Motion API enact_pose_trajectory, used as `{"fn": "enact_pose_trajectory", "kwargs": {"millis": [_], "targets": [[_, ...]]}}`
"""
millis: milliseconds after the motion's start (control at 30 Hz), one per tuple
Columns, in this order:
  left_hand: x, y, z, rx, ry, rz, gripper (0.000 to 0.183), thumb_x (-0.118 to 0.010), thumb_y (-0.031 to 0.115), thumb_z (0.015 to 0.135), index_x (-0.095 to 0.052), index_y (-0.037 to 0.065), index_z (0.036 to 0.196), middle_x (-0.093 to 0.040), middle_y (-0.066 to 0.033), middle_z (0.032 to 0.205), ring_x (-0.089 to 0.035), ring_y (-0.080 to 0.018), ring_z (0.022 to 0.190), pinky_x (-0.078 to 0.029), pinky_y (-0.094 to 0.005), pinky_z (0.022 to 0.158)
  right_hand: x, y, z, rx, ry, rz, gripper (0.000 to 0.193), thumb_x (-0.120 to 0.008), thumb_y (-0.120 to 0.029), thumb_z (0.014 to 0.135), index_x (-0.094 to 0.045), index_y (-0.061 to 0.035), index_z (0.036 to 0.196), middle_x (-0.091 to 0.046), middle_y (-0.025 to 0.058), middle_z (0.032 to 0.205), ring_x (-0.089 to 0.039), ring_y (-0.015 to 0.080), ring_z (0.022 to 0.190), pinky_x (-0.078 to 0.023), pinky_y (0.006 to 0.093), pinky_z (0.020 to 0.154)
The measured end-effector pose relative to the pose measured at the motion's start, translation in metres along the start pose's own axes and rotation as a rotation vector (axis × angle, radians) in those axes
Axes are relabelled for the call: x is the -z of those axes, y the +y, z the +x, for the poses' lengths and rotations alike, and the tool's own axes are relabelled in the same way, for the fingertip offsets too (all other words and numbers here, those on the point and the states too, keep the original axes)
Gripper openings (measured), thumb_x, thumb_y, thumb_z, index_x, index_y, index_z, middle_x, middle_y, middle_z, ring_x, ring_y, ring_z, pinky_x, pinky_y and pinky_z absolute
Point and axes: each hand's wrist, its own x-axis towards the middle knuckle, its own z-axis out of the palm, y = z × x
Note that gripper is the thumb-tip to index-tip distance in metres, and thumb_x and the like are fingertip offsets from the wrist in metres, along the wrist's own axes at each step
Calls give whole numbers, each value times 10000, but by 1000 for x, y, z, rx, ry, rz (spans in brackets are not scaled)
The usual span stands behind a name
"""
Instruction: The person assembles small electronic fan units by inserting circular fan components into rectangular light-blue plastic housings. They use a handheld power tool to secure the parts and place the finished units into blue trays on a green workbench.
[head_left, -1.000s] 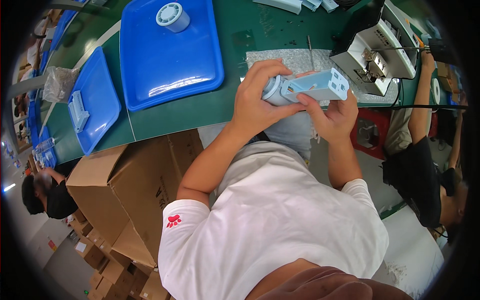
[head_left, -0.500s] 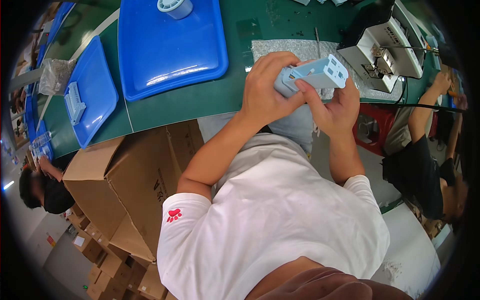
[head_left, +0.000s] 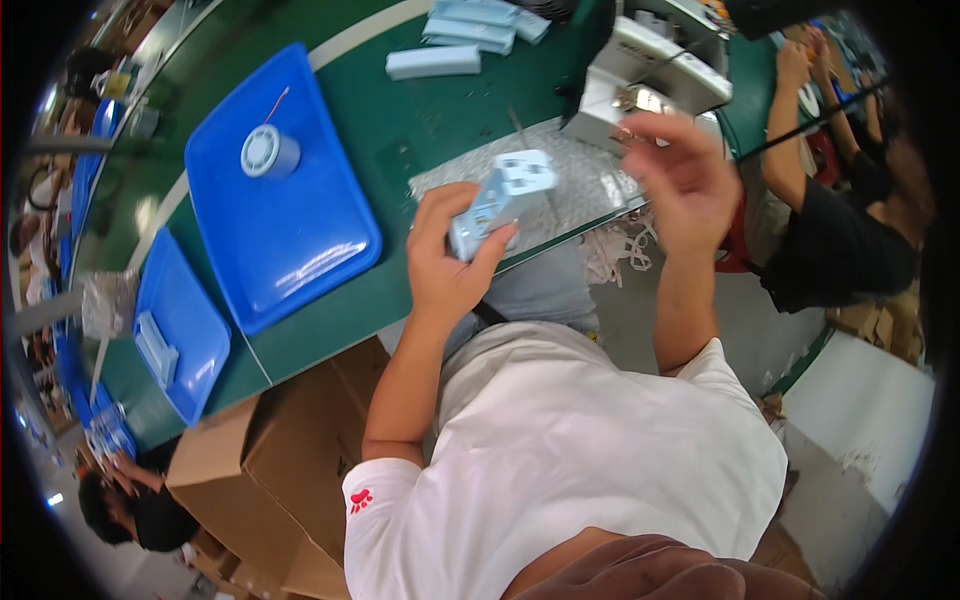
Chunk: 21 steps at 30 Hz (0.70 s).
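Note:
My left hand (head_left: 447,245) is closed round a light blue plastic housing (head_left: 527,172), held above a sheet of bubble wrap (head_left: 590,187). The housing's end face with dark square openings is turned up, and its side is hollow. My right hand (head_left: 690,185) is raised off the housing, slightly blurred, with thumb and forefinger apart and nothing visible between them. Its fingertips are nearest to the metal front part of a white and black box-shaped machine (head_left: 606,98). A thin dark rod (head_left: 518,122) lies by the wrap, partly hidden by the housing.
A large blue tray (head_left: 235,215) holds a light blue round part (head_left: 268,152) with a thin wire. A smaller blue tray (head_left: 205,340) carries another light blue piece (head_left: 157,350). More light blue housings (head_left: 433,62) lie at the back. A cardboard box (head_left: 300,450) stands below the table edge. Co-workers sit at both sides.
My right hand has let go of the housing and moved up and right to the machine. My left hand keeps the housing, now tilted more upright. The view has turned and shifted.

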Motion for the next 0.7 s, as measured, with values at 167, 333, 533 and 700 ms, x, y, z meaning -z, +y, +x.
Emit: {"fn": "enact_pose_trajectory", "kwargs": {"millis": [167,333,533,700], "targets": [[-16,6,13,64,105,-78,364,-831,58,783,-640,-15,1083,-658,-125,1084,-634,-240,973,-494,-323,872,69,-17,57,424,425,46,337,-633,180,886,-558,47,1187,-665,244,1167,-665,369,1153,-568,462,1022],[-24,-5,10,77,50,-60,360,-823,66,801,-635,-32,1092,-651,-141,1088,-634,-244,980,-496,-332,871,70,-29,88,532,485,83,398,-608,191,892,-536,38,1253,-656,278,1178,-633,443,1199,-541,423,1073],[-27,-10,9,36,14,3,355,-822,67,797,-637,-38,1082,-654,-149,1081,-641,-258,975,-502,-341,866,82,-20,112,536,658,12,371,-655,142,900,-565,77,1254,-691,199,1108,-699,312,1104,-578,353,1011],[-26,-7,6,51,24,31,352,-822,76,793,-638,-41,1071,-657,-156,1073,-645,-274,972,-504,-350,867,95,-21,114,380,653,176,394,-622,86,942,-527,53,1324,-621,235,1271,-609,354,1245,-505,421,1093]]}}
